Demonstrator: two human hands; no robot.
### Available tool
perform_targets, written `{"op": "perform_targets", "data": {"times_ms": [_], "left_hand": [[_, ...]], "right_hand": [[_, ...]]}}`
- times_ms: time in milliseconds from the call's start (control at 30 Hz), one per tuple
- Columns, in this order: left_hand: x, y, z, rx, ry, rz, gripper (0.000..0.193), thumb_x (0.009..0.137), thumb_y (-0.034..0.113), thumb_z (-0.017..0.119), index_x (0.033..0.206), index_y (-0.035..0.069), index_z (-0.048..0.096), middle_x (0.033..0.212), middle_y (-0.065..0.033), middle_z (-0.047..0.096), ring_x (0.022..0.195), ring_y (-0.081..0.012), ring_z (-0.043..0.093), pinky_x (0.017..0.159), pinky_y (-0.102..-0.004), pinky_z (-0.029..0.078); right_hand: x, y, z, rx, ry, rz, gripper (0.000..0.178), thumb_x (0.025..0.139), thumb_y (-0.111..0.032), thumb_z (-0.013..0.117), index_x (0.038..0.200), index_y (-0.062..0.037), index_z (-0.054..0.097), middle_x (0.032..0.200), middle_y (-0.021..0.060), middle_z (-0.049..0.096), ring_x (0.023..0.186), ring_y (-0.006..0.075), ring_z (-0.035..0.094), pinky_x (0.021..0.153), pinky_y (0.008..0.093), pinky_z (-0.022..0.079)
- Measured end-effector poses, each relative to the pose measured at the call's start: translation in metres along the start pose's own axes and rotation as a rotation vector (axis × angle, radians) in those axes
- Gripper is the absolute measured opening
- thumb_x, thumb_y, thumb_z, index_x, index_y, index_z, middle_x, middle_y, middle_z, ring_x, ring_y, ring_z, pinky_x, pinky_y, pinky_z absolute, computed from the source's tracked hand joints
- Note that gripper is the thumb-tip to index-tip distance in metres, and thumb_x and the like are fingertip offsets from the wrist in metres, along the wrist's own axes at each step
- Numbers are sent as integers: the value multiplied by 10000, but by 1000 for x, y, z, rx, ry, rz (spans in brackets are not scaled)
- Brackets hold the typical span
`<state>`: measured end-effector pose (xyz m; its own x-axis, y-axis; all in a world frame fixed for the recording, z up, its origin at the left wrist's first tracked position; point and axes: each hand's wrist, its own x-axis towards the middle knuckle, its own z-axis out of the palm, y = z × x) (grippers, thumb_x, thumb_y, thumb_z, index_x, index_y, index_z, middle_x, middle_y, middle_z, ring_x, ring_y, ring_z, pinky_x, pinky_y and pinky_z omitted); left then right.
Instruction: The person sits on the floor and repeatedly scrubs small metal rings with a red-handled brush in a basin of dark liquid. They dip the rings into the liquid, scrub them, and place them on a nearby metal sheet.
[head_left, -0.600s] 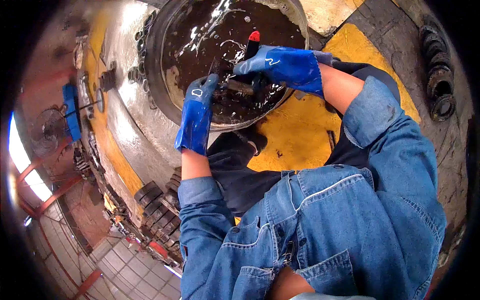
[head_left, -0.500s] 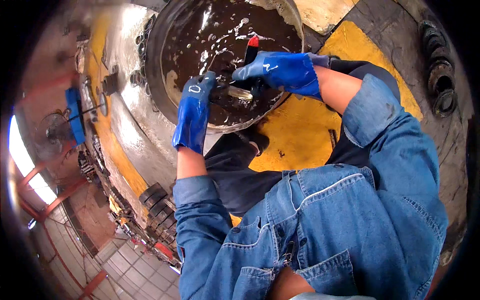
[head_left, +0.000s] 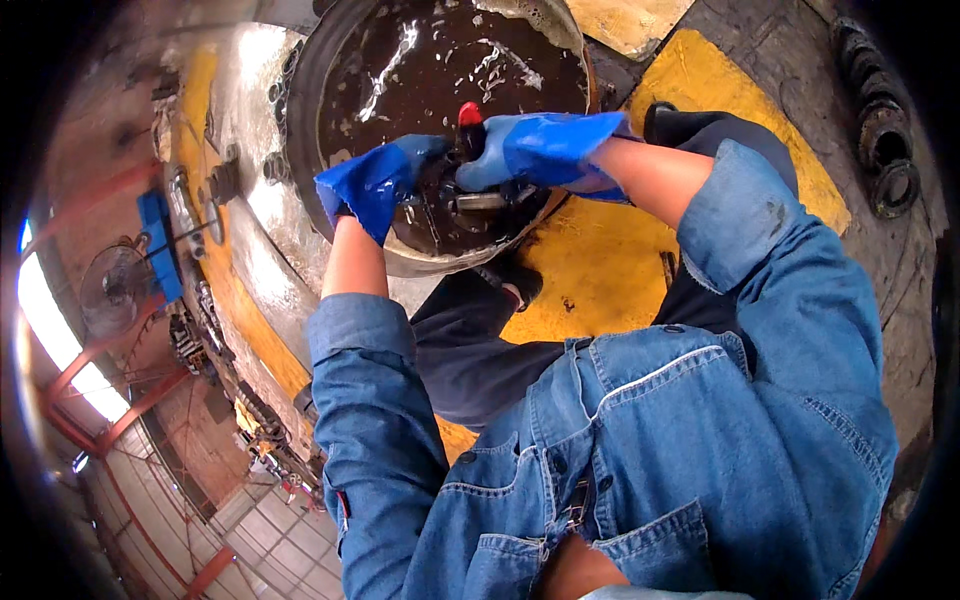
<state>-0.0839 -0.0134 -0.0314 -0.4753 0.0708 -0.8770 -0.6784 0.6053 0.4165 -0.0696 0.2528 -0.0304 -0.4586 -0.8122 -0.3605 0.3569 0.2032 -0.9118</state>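
Both my hands wear blue rubber gloves and are over a round metal tub (head_left: 308, 150) of dark, foamy liquid (head_left: 440, 60). My right hand (head_left: 535, 150) is closed round a black handle with a red end (head_left: 470, 116); the tool's working end is hidden by the glove. Below the right fingers shows a dark, wet metal part (head_left: 478, 202) with a shiny face, low over the liquid near the tub's near rim. My left hand (head_left: 385, 178) is closed at that part's left side, its fingertips partly lost against the dark liquid.
Rings and round metal parts (head_left: 275, 165) lie on the metal surface left of the tub. Yellow floor plates (head_left: 600, 260) are beneath me and to the right. At far right is a row of black ring-shaped parts (head_left: 893, 188). A fan (head_left: 112, 285) stands at far left.
The red-ended handle has moved down and left with my right hand. My left wrist has swung outward to the left, and the metal part is lower and turned, its face less bright.
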Motion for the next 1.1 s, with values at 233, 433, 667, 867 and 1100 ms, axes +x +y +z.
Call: {"op": "perform_targets", "data": {"times_ms": [233, 433, 667, 867, 1100], "left_hand": [[-9, 8, 15, 310, 43, 144, 433, 1042, 445, 549, 1256, 132, 757, 1003, 8, 759, 827, -116, 657, 706, -283, 507], [-53, 16, 41, -184, 235, -22, 516, 994, 545, 636, 1150, 79, 790, 949, -48, 756, 810, -176, 657, 716, -344, 528], [-75, -64, 113, -334, 565, 428, 625, 948, 237, 801, 1461, -26, 558, 1251, -110, 714, 1093, -190, 685, 989, -339, 546], [-79, -47, 170, 0, 1012, 453, 580, 999, 224, 715, 1488, -29, 533, 1154, -115, 721, 1004, -185, 682, 897, -324, 558], [-73, -32, 127, -366, 762, 487, 526, 1073, 330, 634, 1451, -31, 574, 922, -86, 724, 758, -140, 664, 686, -301, 566]], "right_hand": [[2, 4, 11, -526, 12, -13, 425, 820, -436, 757, 1108, -125, 776, 894, 109, 762, 807, 326, 728, 735, 423, 566], [11, 18, 22, -990, 91, -271, 298, 829, -384, 745, 1003, -147, 794, 958, 147, 775, 918, 395, 738, 787, 487, 597], [0, 19, 13, -336, 75, 54, 458, 892, -455, 743, 1142, -72, 780, 890, 88, 741, 838, 208, 668, 806, 363, 522], [-25, 21, -21, -263, -83, -244, 283, 941, -283, 677, 1075, -68, 801, 913, 63, 766, 849, 155, 697, 805, 348, 538], [22, 17, 9, -974, 211, -126, 304, 877, -403, 712, 994, -128, 768, 976, 149, 762, 952, 381, 736, 814, 472, 593]]}}
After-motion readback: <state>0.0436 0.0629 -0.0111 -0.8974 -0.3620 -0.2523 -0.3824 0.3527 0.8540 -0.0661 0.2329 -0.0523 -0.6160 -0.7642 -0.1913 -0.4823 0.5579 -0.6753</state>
